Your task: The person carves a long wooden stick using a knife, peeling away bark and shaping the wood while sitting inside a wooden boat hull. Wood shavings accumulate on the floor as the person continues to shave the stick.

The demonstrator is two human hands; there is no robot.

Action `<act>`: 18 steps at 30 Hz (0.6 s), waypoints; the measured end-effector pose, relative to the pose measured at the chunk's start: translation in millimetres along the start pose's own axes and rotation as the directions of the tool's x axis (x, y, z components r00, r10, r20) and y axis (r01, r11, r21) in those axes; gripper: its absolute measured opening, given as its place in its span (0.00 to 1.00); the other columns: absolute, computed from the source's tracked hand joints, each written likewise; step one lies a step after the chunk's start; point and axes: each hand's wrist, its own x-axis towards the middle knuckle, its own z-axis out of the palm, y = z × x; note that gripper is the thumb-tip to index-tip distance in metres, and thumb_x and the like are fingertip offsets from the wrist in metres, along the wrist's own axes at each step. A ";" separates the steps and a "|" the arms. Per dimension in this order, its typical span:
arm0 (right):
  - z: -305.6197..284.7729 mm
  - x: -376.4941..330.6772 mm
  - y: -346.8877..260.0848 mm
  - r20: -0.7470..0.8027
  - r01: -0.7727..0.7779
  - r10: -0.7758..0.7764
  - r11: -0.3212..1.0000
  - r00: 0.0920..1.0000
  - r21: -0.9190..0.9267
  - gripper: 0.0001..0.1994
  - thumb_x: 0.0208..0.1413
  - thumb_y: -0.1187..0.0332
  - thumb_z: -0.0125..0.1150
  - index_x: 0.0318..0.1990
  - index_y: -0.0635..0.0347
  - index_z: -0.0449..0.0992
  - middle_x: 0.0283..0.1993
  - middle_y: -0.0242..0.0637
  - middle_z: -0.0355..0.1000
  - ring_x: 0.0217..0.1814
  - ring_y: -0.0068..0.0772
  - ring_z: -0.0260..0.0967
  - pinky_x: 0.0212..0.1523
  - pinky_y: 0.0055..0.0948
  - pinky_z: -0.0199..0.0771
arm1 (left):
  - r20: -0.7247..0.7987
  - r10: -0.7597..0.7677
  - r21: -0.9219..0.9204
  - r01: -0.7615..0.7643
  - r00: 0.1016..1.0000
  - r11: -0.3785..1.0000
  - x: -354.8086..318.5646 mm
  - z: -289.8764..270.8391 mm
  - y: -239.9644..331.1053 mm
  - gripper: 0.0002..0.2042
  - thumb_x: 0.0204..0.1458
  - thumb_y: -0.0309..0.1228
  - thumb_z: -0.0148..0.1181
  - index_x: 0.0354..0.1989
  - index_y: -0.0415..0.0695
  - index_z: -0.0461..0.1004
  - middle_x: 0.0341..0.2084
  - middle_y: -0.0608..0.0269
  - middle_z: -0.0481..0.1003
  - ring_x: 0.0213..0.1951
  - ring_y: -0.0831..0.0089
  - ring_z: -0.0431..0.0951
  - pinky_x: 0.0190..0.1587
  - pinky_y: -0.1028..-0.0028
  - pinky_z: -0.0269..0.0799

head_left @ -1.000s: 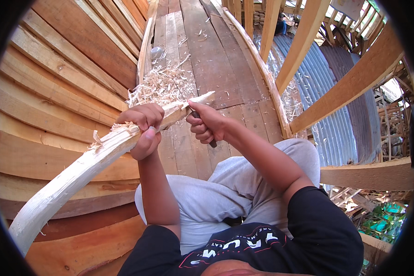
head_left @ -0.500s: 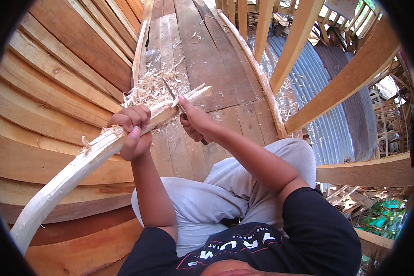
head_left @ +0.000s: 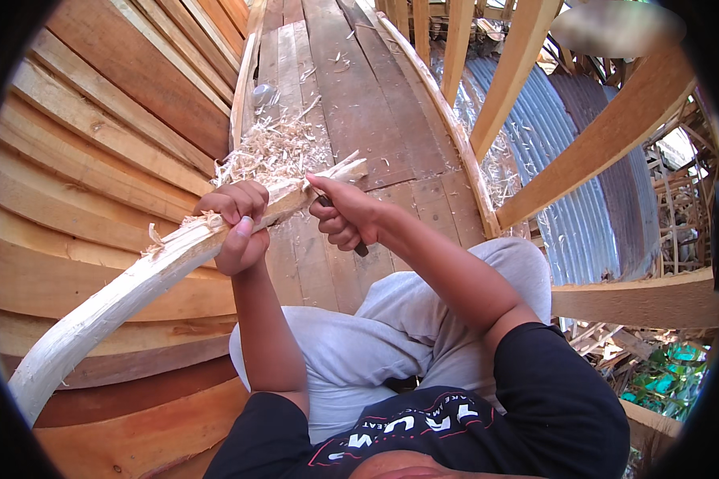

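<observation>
A long pale debarked wooden pole (head_left: 120, 299) runs slantwise from the lower left to a split, frayed end above my knees. My left hand (head_left: 236, 223) is closed around it partway along, beside curled shavings still clinging to the wood. Nearer the frayed end, my right hand (head_left: 345, 214) grips a knife by its dark handle (head_left: 361, 249), which pokes out below the fist. The thumb lies stretched towards the pole's upper side. Most of the blade is hidden or too thin to make out against the wood.
Wood shavings (head_left: 276, 148) lie heaped on the plank floor (head_left: 375, 88), near a small greyish cup (head_left: 264, 96). A plank wall (head_left: 80, 199) closes in the left. Slanted wooden posts (head_left: 511, 76) line the right, with corrugated metal sheets (head_left: 571, 168) beyond. A blurred pale shape (head_left: 617, 28) shows at upper right.
My right hand has turned and shifted slightly, and the knife blade that stuck up past the pole no longer shows there. The pole has moved slightly to the left at its lower end.
</observation>
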 end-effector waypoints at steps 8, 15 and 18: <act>-32.8 15.9 21.1 0.494 -0.077 -0.062 0.964 0.867 0.256 0.33 0.60 0.34 0.32 0.12 0.48 0.47 0.10 0.20 0.39 0.09 0.16 0.30 0.09 0.21 0.28 | 0.137 -0.017 -0.050 0.024 0.990 0.998 2.9 3.3 2.3 0.08 0.34 0.21 0.49 0.23 0.44 0.59 0.16 0.64 0.59 0.18 0.73 0.59 0.26 0.71 0.59; 2.4 11.3 3.9 -0.211 0.073 -0.084 0.996 0.974 -0.057 0.32 0.60 0.34 0.32 0.14 0.48 0.48 0.11 0.19 0.39 0.10 0.17 0.30 0.11 0.24 0.28 | 0.027 -0.020 -0.083 0.023 0.999 0.996 0.5 -15.6 5.2 0.08 0.34 0.21 0.47 0.24 0.44 0.57 0.16 0.64 0.59 0.20 0.74 0.58 0.28 0.71 0.59; 5.9 6.5 1.3 -0.267 0.089 -0.113 0.991 0.957 -0.101 0.32 0.60 0.34 0.33 0.14 0.47 0.48 0.11 0.19 0.39 0.10 0.17 0.29 0.11 0.24 0.28 | 0.035 -0.039 -0.076 0.042 0.999 0.996 -0.9 -11.1 1.3 0.08 0.34 0.21 0.47 0.24 0.44 0.57 0.16 0.64 0.59 0.20 0.74 0.58 0.28 0.71 0.59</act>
